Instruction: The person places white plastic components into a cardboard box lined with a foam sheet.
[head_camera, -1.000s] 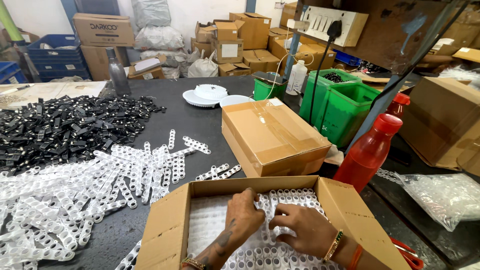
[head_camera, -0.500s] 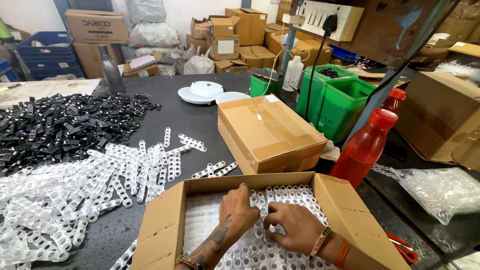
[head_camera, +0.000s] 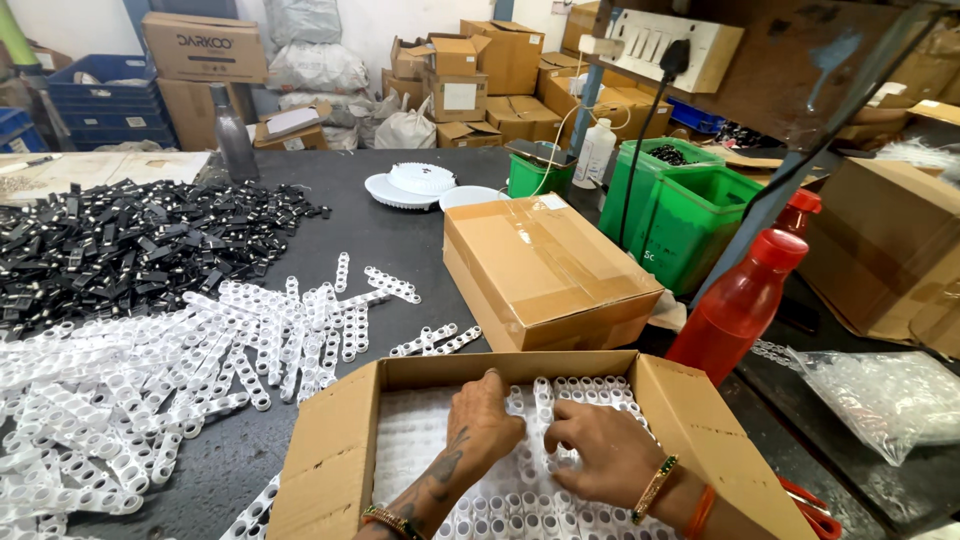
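Open box (head_camera: 330, 440) base and both forearms cut off below; fingertips partly buried among white strips (head_camera: 560, 500).

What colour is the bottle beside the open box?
Red, bottle, seen best in the head view.

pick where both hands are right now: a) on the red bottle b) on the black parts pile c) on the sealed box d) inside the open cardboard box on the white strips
d: the left hand and right hand both rest on the white perforated strips packed inside the open cardboard box, apart from the other items.
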